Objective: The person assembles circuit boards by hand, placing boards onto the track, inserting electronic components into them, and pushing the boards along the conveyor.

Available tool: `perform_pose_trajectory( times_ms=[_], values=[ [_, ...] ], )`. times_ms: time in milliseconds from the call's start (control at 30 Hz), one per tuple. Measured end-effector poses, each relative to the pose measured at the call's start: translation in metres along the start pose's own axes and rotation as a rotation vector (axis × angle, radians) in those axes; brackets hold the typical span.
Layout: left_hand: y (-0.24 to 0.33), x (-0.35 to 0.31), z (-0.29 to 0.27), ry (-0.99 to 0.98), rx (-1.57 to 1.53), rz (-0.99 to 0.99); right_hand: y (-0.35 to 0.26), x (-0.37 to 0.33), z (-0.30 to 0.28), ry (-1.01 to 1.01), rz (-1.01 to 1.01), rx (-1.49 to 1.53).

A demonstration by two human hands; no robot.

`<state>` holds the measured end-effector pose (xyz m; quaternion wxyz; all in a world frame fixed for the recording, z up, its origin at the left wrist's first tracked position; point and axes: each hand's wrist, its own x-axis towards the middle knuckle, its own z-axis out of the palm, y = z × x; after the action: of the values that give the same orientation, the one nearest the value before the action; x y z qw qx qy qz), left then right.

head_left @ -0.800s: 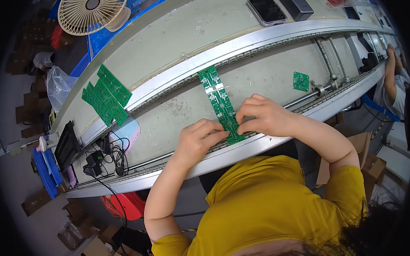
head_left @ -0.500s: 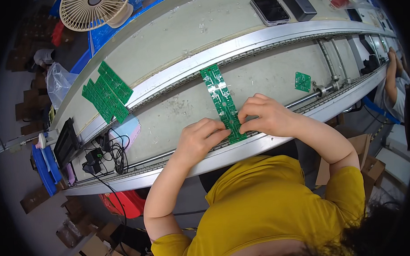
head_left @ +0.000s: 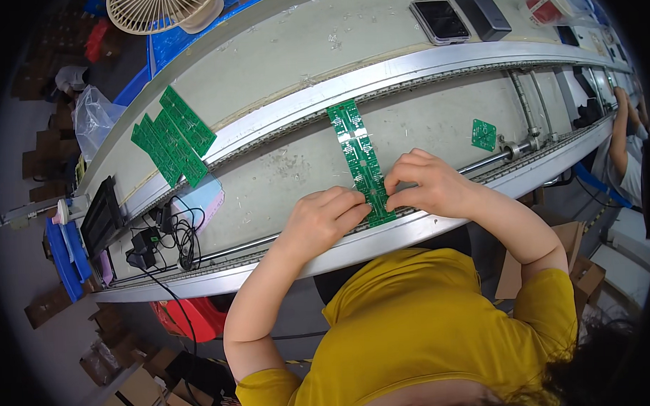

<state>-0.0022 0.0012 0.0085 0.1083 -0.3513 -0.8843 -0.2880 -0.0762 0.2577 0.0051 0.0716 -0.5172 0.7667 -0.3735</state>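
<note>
A: Grip check pls. How far open are we, L hand point(head_left: 322, 221) first?
B: Thumb + forefinger nearly tog., tips at the lower L edge of our green board strip point(head_left: 355, 155), approx 7 o'c from its middle. We can't tell if they're clamped on anything.
A: And R hand point(head_left: 433, 185)?
B: 4 o'c. Fingers curled, small gap btwn forefinger + thumb, tips at the strip's R edge, opp. the L ones. Can't confirm a pinch there either; contact pt's too small for us to read.
A: Strip pos?
B: Across the channel, long axis approx 11 to 5 o'c. Top end's at the far rail point(head_left: 406, 68), bottom end's at the near rail point(head_left: 398, 233), close to our body side.
A: Room to move?
B: From the strip, 9 o'c: we've a wide stretch of grey channel floor point(head_left: 288, 165) w/ tiny bits on it, then overlapping green boards point(head_left: 167, 140) over the far rail's edge. Black cables point(head_left: 187, 240) at 8. Twd 3 o'c, more floor, then a small green board point(head_left: 484, 134), well apart from our R hand. Phone point(head_left: 440, 21) at 1, beyond the far rail.
</note>
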Motion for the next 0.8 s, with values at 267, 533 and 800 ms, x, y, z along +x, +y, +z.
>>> perform_pose_trajectory(
  times_ms=[267, 533, 800],
  values=[
    [-0.0002, -0.0025, -0.0003, -0.033, -0.037, -0.049, -0.0014, 0.0035, -0.0028, 0.012, -0.031, 0.005],
    [0.0037, -0.0019, -0.002, -0.015, 0.053, 0.012, -0.0014, 0.004, -0.0019, 0.017, -0.032, 0.012],
    [0.0047, -0.0006, -0.0032, -0.053, 0.128, 0.046, -0.0007, 0.0016, -0.0004, 0.024, -0.025, 0.004]
  ],
)
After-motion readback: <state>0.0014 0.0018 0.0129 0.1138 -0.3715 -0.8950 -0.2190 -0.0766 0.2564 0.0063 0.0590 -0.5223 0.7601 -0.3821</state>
